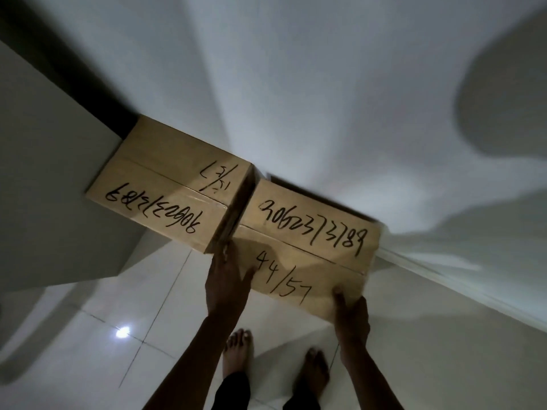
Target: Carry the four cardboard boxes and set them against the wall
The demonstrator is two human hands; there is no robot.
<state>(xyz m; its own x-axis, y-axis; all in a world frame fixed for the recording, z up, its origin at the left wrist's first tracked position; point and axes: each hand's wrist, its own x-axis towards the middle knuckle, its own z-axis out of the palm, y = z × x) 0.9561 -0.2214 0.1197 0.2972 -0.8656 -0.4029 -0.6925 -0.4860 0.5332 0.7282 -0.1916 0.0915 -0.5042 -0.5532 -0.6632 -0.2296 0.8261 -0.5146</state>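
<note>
Two brown cardboard boxes with black handwritten numbers sit side by side at the foot of the white wall. The left box lies in the corner, touching a grey panel. The right box, marked 44/57, is between both my hands. My left hand grips its near left corner, in the gap between the boxes. My right hand holds its near right corner, thumb on top. Whether this box rests on the floor is hidden.
A grey panel or cabinet side stands to the left. Glossy white floor tiles reflect a lamp. My bare feet stand just behind the boxes. A white skirting runs along the wall to the right.
</note>
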